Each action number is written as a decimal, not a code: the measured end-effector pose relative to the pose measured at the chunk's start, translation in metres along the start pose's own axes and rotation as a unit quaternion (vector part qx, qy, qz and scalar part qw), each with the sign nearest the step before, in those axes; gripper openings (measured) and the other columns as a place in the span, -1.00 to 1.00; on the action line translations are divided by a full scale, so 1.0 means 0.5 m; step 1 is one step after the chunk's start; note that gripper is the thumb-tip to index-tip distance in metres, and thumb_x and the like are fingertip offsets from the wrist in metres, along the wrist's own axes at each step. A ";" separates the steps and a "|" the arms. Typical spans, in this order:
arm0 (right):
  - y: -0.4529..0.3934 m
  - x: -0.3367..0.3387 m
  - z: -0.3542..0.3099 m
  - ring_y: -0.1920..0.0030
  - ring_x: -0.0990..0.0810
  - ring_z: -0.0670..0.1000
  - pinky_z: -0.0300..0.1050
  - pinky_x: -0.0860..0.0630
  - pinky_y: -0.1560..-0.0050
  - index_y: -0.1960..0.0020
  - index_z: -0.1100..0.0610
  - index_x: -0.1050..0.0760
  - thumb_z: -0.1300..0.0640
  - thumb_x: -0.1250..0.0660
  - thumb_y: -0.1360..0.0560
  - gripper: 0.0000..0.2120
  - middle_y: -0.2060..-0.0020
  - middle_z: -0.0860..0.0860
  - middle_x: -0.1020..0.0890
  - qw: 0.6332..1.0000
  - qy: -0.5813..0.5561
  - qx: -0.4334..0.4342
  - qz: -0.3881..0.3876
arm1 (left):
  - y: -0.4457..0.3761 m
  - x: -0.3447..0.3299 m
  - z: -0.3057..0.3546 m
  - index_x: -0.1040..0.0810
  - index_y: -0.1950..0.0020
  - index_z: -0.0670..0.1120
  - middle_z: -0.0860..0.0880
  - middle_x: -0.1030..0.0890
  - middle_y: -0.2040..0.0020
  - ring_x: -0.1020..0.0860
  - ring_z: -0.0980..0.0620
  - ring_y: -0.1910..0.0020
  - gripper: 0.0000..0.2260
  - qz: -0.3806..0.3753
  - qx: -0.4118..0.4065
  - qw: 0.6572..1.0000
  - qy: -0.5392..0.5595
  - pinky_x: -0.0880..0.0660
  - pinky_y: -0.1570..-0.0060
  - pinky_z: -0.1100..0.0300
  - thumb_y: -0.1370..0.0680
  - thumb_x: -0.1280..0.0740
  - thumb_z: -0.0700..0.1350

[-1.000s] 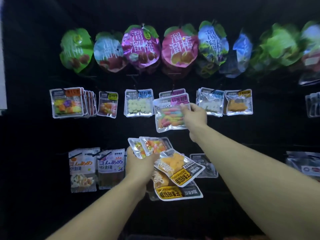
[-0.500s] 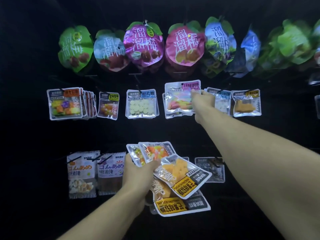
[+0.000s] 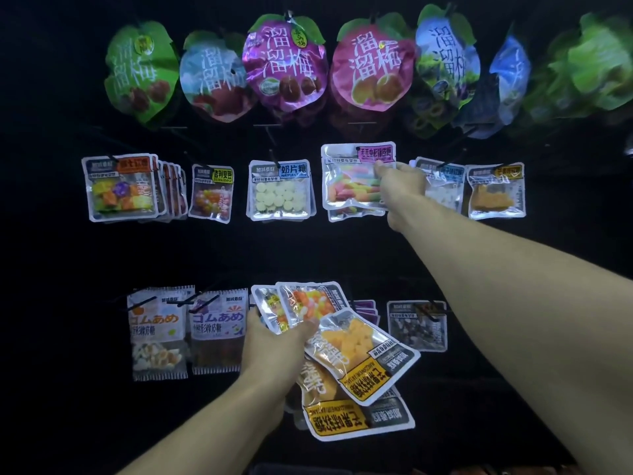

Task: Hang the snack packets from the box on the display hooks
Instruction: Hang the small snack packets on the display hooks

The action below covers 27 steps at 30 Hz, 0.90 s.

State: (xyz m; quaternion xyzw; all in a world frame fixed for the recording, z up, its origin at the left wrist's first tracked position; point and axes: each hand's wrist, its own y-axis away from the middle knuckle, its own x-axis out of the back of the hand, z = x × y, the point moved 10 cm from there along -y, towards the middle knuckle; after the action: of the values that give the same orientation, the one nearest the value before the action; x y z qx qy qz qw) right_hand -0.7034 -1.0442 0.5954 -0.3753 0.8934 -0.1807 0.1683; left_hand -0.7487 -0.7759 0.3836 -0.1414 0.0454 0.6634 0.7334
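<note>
My right hand (image 3: 402, 190) pinches the right edge of a clear packet of rainbow gummy worms (image 3: 354, 181) with a pink label. The packet is up at the middle row of the black display wall, its hole at a hook (image 3: 358, 149), in front of another like packet. My left hand (image 3: 274, 341) is lower down, gripping a fanned bunch of packets: two with orange and white candies (image 3: 310, 305) and two with yellow mango pieces (image 3: 363, 361). The box is not in view.
The top row carries large leaf-shaped plum bags (image 3: 286, 63). Small clear packets (image 3: 279, 190) fill the middle row on both sides of my right hand. White gummy packets (image 3: 157, 332) and a dark packet (image 3: 416, 325) hang on the bottom row.
My right hand has lifted the gummy worm packet up and back from below the middle row to its hook. My left hand with the bunch has stayed about where it was.
</note>
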 end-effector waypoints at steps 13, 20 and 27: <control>-0.015 -0.016 0.017 -0.03 -0.64 0.07 -0.12 -0.51 0.06 -0.38 0.14 -0.54 0.21 -0.26 -0.68 -0.71 -0.13 0.00 -0.63 0.998 0.046 -0.034 0.014 | -0.003 0.010 -0.020 -0.45 -0.29 0.10 -0.06 -0.77 0.02 -0.78 -0.11 0.23 -0.60 0.005 0.000 1.000 0.012 -0.68 0.25 -0.01 -0.58 -0.53 -0.18; 0.015 0.024 0.006 -0.23 -0.54 0.07 -0.08 -0.51 -0.19 -0.37 0.04 -0.48 0.27 -0.32 -0.57 -0.61 -0.32 0.02 -0.57 0.973 0.197 0.062 0.106 | 0.021 0.045 -0.036 -0.49 -0.24 0.15 0.01 -0.75 -0.04 -0.78 -0.07 0.08 -0.64 0.011 -0.008 1.000 -0.002 -0.70 0.10 -0.04 -0.57 -0.54 -0.14; 0.240 0.029 0.162 -0.09 -0.66 -0.03 -0.29 -0.55 -0.06 -0.13 0.01 -0.59 0.10 -0.54 -0.53 -0.79 -0.08 -0.05 -0.66 0.972 0.176 0.076 -0.138 | 0.070 0.085 -0.093 -0.46 -0.33 0.12 0.05 -0.72 -0.11 -0.73 -0.03 -0.04 -0.59 0.030 0.003 1.000 -0.004 -0.66 -0.02 -0.02 -0.57 -0.54 -0.10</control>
State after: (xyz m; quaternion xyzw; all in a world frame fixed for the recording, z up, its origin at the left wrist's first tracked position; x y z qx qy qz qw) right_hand -0.7508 -0.9923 0.4677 -0.4433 0.8324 -0.3325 0.0096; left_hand -0.7724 -0.7446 0.3233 -0.1357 0.0489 0.6856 0.7135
